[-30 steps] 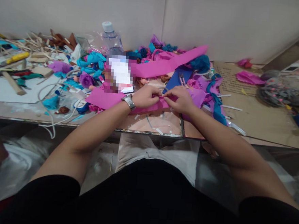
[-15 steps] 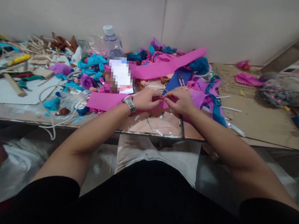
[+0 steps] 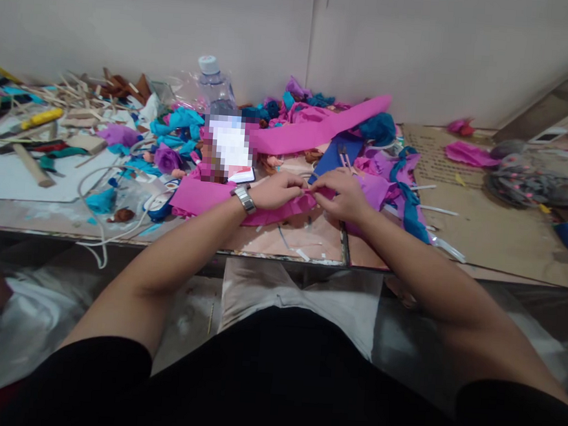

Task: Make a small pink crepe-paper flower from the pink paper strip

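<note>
Pink crepe strip [image 3: 202, 195] pinched at its end between left hand [image 3: 276, 190] and right hand [image 3: 342, 194], fingers closed; folding apparently underway. Next likely: tighten crease, steady grip.

Count on the table [image 3: 272, 238]: one plastic water bottle [image 3: 214, 86], one wristwatch [image 3: 244, 198], two hands, left hand [image 3: 278, 190] and right hand [image 3: 342, 194], one yellow-handled tool [image 3: 38, 117]. Crepe paper scraps: too many to count.
</note>
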A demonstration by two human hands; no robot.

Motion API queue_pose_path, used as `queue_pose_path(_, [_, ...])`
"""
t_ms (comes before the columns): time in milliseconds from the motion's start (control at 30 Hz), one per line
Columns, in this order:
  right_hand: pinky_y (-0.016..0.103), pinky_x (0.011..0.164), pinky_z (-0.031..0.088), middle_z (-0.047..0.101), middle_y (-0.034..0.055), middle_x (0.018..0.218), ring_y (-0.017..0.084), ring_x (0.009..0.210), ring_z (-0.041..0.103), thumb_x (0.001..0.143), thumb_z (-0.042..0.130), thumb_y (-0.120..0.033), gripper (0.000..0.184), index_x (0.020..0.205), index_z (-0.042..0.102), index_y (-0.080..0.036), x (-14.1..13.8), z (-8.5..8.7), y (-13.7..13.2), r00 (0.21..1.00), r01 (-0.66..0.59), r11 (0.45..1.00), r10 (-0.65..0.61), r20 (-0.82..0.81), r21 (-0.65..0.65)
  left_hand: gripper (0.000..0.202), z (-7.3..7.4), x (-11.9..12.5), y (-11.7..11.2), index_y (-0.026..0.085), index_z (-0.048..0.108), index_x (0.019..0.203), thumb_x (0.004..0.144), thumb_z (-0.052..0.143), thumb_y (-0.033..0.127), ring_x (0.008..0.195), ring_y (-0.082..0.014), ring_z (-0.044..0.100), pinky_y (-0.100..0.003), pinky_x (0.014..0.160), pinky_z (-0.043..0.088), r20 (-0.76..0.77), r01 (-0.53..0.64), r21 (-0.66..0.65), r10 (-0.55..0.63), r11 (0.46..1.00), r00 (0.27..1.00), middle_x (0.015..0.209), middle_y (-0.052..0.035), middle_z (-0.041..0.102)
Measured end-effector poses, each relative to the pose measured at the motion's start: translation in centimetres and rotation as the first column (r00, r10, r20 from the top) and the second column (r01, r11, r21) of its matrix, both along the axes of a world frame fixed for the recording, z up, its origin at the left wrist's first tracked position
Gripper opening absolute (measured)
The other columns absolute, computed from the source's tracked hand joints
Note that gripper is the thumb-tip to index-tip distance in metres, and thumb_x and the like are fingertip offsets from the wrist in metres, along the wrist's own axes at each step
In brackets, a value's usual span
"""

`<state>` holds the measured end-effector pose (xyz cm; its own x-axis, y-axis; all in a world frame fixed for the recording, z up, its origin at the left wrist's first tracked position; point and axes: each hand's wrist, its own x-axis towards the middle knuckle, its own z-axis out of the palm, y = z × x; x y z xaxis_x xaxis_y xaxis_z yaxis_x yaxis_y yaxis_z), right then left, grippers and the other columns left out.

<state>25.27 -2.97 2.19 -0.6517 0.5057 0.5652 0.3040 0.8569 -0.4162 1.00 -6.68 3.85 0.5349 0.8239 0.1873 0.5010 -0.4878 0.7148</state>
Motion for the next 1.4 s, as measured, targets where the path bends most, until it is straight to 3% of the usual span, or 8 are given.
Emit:
queue_pose_path(133, [0.05,0.101,0.043,0.087,0.0066,0.099,0.029,0.095,0.076,0.095,0.067,-0.036,0.015,0.094,0.079,-0.027,0.05,-0.16,0.01,1.0,0.015,1.0,-0.015,-0.005,-0.007,0.04,0.31,0.41,-0.25,0.019,0.064,0.078,0.1,0.052,0.05,0.07,-0.0155,0.049,-0.032,0.07,0.04,0.025,-0.018,-0.005,0.019,1.0,1.0,0.071,0.0007,0.057])
queue_pose_path(400, [0.049,0.098,0.042,0.086,0.0062,0.096,0.029,0.093,0.073,0.097,0.071,-0.039,0.017,0.098,0.082,-0.026,0.05,-0.37,0.19,0.999,0.042,0.999,-0.042,0.003,0.022,0.036,-0.36,0.19,0.02,0.019,0.061,0.078,0.101,0.053,0.045,0.071,-0.0148,0.048,-0.033,0.073,0.038,0.035,-0.019,0.011,0.018,1.0,0.999,0.072,0.0011,0.055])
queue_pose_path(800, [0.05,0.101,0.041,0.085,0.0071,0.099,0.03,0.096,0.073,0.102,0.069,-0.047,0.024,0.099,0.081,-0.027,0.09,-0.34,0.22,0.998,0.047,0.999,-0.048,0.039,0.016,0.034,0.16,0.57,-0.23,0.018,0.06,0.074,0.098,0.057,0.042,0.069,-0.0133,0.045,-0.031,0.072,0.038,0.084,-0.006,-0.037,0.009,0.999,0.996,0.069,0.002,0.054])
queue_pose_path(1000, [0.049,0.099,0.041,0.084,0.0082,0.1,0.031,0.099,0.072,0.102,0.067,-0.046,0.025,0.098,0.079,-0.025,0.0,-0.35,0.12,0.997,0.058,0.998,-0.058,0.046,-0.013,0.04,-0.53,0.23,-0.1,0.018,0.063,0.079,0.103,0.055,0.048,0.069,-0.0147,0.051,-0.032,0.071,0.038,0.015,-0.039,0.068,0.038,0.997,0.999,0.073,0.0001,0.06])
queue_pose_path(1400, [0.048,0.095,0.043,0.083,0.0108,0.104,0.033,0.102,0.07,0.101,0.068,-0.04,0.019,0.099,0.078,-0.023,0.02,-0.54,0.44,0.994,0.075,0.996,-0.072,0.077,-0.04,0.029,-0.3,0.53,-0.62,0.018,0.073,0.084,0.101,0.055,0.033,0.069,-0.0174,0.058,-0.034,0.072,0.04,-0.143,-0.056,0.342,0.111,0.938,0.983,0.077,-0.0043,0.073])
